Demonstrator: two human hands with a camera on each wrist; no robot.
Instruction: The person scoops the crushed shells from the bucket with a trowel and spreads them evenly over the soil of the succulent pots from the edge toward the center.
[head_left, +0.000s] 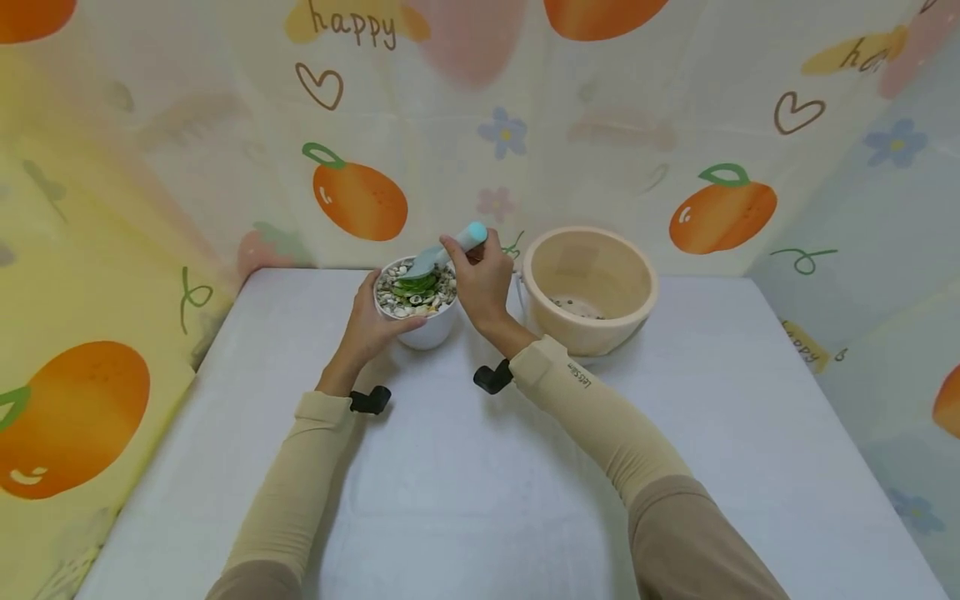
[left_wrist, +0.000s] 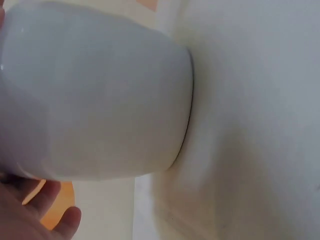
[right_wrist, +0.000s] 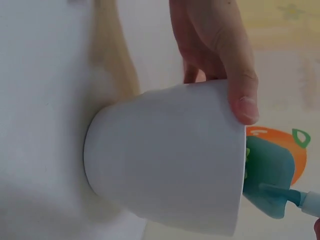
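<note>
A white flowerpot (head_left: 429,334) stands on the table, with pale pebbles (head_left: 388,298) and a green succulent (head_left: 420,287) inside. My left hand (head_left: 367,323) grips its left side, the thumb (right_wrist: 245,100) lying near the rim in the right wrist view. In my right hand (head_left: 486,285) is a small light-blue trowel (head_left: 427,263), held by its handle above the pot. The trowel's blade (right_wrist: 267,172) is over the plant at the pot's mouth. Pot wall (left_wrist: 95,95) fills much of the left wrist view, and a few left fingers show below it.
A cream bucket (head_left: 588,333) stands just right of my right hand, with a few small bits scattered on its bottom. White cloth covers the table (head_left: 480,500). Patterned sheets (head_left: 585,167) with oranges hang behind it and at both sides.
</note>
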